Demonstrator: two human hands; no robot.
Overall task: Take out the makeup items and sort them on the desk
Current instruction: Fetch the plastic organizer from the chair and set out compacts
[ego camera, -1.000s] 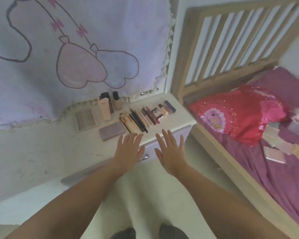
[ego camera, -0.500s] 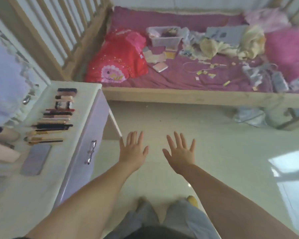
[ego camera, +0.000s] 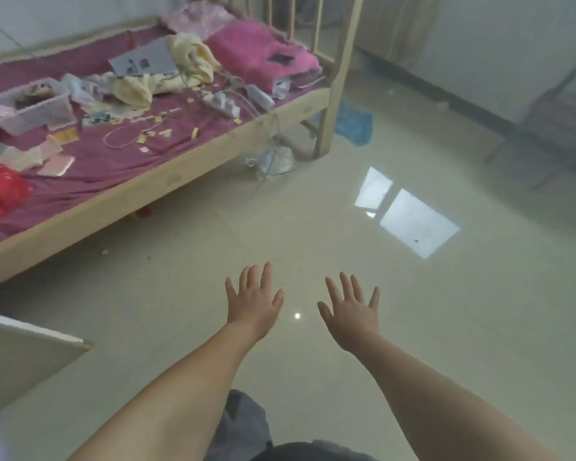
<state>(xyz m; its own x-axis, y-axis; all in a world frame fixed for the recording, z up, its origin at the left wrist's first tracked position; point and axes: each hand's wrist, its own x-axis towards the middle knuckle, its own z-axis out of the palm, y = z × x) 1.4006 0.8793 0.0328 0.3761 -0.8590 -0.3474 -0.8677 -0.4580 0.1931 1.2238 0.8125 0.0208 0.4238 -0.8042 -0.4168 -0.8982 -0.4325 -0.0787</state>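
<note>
Makeup items are nowhere we can pick out in this view; only a corner of the desk shows at lower left, its top hidden from us. We hold our left hand and right hand out over the pale tiled floor, fingers spread wide, palms down, gripping nothing and touching nothing, arms extended side by side. We judge this a deliberate show of free hands. The cluttered bed stands well apart.
</note>
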